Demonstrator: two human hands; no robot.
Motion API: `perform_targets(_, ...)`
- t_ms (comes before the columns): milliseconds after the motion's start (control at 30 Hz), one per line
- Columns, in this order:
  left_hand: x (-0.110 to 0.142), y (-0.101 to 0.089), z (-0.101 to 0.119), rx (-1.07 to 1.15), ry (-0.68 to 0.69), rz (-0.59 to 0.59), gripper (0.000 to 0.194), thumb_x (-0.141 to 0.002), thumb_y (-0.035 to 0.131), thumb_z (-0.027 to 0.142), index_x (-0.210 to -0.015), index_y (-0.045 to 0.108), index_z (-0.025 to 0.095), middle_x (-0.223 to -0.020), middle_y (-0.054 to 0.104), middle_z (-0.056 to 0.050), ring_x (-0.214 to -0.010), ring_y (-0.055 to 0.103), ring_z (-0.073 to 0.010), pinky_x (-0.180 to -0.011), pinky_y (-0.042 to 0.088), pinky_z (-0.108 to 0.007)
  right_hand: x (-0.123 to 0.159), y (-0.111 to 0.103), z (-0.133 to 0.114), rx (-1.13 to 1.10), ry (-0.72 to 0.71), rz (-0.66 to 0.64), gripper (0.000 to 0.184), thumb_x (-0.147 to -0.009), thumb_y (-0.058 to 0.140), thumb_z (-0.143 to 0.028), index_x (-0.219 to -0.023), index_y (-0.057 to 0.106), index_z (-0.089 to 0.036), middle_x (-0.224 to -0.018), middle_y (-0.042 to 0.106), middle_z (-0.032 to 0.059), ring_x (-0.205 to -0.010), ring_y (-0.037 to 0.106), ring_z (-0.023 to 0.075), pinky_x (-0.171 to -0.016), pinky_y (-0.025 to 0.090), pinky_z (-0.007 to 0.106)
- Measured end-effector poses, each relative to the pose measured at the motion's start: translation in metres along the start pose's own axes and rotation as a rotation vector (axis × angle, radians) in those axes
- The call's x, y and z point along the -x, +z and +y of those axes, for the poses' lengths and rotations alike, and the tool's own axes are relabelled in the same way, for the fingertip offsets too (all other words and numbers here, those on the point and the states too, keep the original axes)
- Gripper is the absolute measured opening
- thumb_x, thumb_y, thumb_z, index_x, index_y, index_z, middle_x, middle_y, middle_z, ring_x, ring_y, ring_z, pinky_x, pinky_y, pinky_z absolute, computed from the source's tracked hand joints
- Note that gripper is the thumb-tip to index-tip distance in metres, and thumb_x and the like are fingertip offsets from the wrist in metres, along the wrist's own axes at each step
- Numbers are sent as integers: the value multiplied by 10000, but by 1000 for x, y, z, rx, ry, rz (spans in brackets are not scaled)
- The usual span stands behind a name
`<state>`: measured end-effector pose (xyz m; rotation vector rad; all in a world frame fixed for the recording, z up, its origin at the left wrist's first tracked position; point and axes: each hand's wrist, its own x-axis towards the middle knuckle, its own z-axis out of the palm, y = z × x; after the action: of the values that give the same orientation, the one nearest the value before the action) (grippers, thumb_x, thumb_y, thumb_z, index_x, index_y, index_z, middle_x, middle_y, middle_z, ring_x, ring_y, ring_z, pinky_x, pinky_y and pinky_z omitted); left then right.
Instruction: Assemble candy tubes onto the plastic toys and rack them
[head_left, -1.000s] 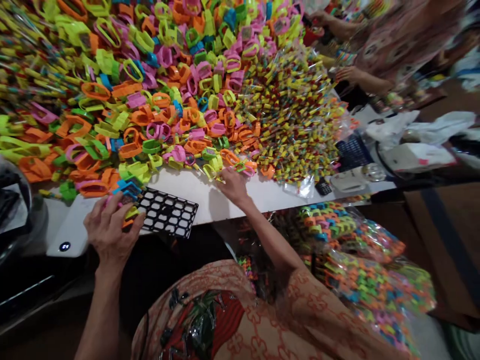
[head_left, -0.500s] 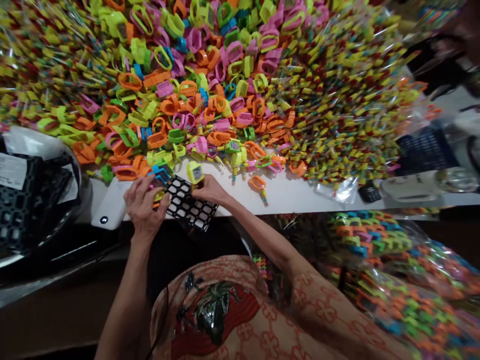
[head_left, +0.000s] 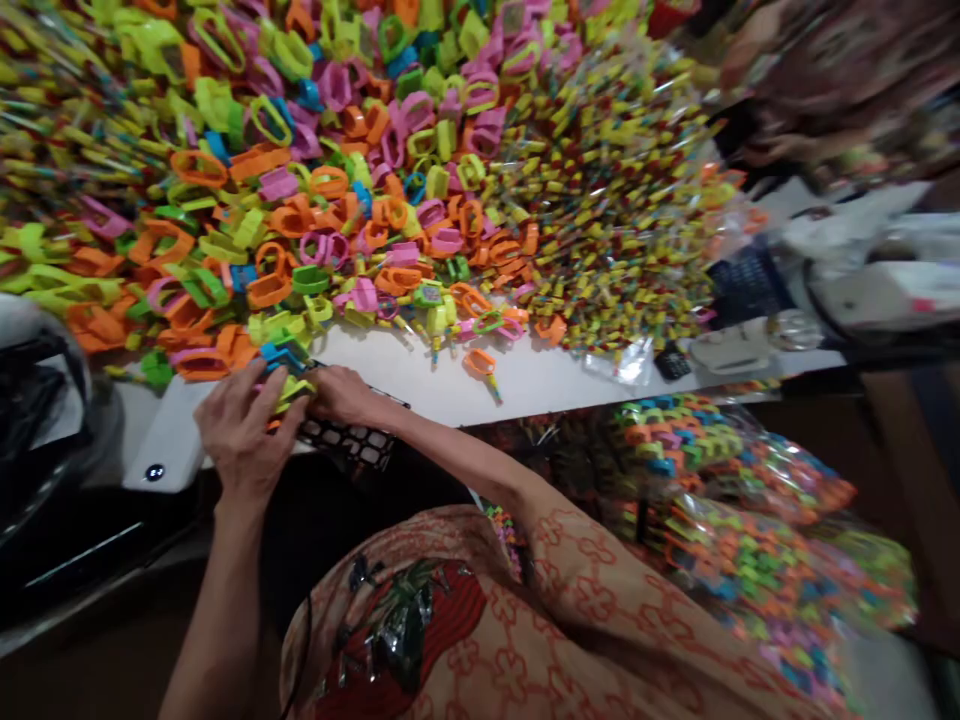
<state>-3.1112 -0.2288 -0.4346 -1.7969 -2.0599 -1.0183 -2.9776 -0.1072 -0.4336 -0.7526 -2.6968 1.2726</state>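
My left hand (head_left: 244,425) is closed around a small bunch of plastic toy watches, with a blue watch (head_left: 281,357) on top and a yellow-green watch (head_left: 294,390) facing my right hand. Bits of pink and orange show between the fingers. My right hand (head_left: 339,395) meets this bunch from the right, fingers curled at the yellow-green watch; its fingertips are partly hidden. Beneath my right hand, a black perforated sheet (head_left: 360,443) with rounded holes hangs over the table's front edge.
Heaped toy watches (head_left: 337,200) cover the table, flanked by small yellow tubes (head_left: 615,220). A white power bank or phone (head_left: 165,440) lies left of my hands. An orange watch (head_left: 480,362) lies alone. Filled bags (head_left: 750,560) stand below right. Another person's arm (head_left: 787,150) shows far right.
My right hand has carried a yellow watch leftward to the bunch in my left hand. The view has swung right, so the table's contents appear further left.
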Motion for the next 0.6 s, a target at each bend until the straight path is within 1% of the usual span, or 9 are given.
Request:
perform_targets(33, -2, 1, -1, 13, 4, 18, 396, -899, 750, 423, -1259, 746, 255, -1365, 720, -109, -1257, 662, -340, -1101, 467, -533, 9, -4, 5, -19, -12, 39, 260, -901, 649, -193, -1151, 716, -173, -1117, 742, 72, -967, 667, 190, -832, 489, 259)
perform_targets(100, -4, 1, -1, 42, 6, 67, 387, -898, 750, 431, -1226, 758, 225, -1336, 733, -130, -1250, 665, -359, -1092, 475, -564, 42, -20, 27, -71, 18, 228, 354, -915, 667, -217, -1266, 677, -177, -1231, 711, 82, -964, 669, 167, -877, 507, 267)
perform_targets(167, -7, 0, 3, 50, -12, 55, 391, -905, 741, 435, -1235, 752, 225, -1332, 732, -144, -1315, 626, -378, -1118, 453, -591, 94, -44, 59, -65, 222, 479, 381, -907, 684, -244, -1280, 663, -169, -1238, 697, 99, -917, 661, 167, -855, 517, 287)
perform_targets(233, -11, -5, 9, 19, -45, -17, 411, -916, 727, 452, -1277, 734, 255, -1368, 713, -140, -1398, 562, -387, -1162, 399, -613, 151, -69, 92, 36, 546, 657, 252, -856, 722, -252, -1093, 704, -170, -1069, 712, 99, -917, 640, 214, -828, 501, 326)
perform_targets(267, -14, -8, 13, -4, -65, -64, 446, -921, 717, 468, -1318, 713, 266, -1416, 685, -137, -1433, 529, -391, -1181, 368, -621, 176, -80, 107, 57, 672, 674, 181, -830, 743, -255, -987, 701, -174, -985, 700, 96, -895, 627, 227, -810, 488, 339)
perform_targets(333, -19, -12, 20, -42, -103, -148, 523, -942, 674, 507, -1403, 661, 261, -1525, 601, -140, -1464, 494, -400, -1192, 333, -629, 207, -93, 129, 32, 734, 646, 130, -771, 767, -214, -773, 640, -188, -796, 647, 68, -788, 597, 224, -756, 466, 355)
perform_targets(433, -24, -12, 26, -61, -156, -234, 532, -986, 576, 548, -1398, 663, 224, -1593, 528, -149, -1440, 519, -405, -1166, 345, -622, 205, -89, 138, -59, 698, 587, 227, -748, 737, -187, -657, 531, -216, -668, 572, 20, -672, 556, 191, -686, 459, 343)
perform_targets(533, -22, -9, 24, -102, -152, -258, 491, -1001, 540, 571, -1275, 725, 208, -1555, 571, -150, -1376, 576, -385, -1123, 378, -570, 162, -67, 118, -269, 612, 575, 148, -745, 709, -207, -777, 565, -222, -705, 585, -3, -625, 547, 160, -608, 472, 306)
perform_targets(600, -20, -8, 21, -134, -123, -249, 480, -1009, 533, 565, -1257, 730, 204, -1532, 591, -160, -1348, 599, -365, -1099, 387, -526, 125, -50, 94, -510, 504, 524, 187, -711, 719, -222, -863, 609, -207, -697, 583, -21, -590, 530, 139, -566, 465, 282)
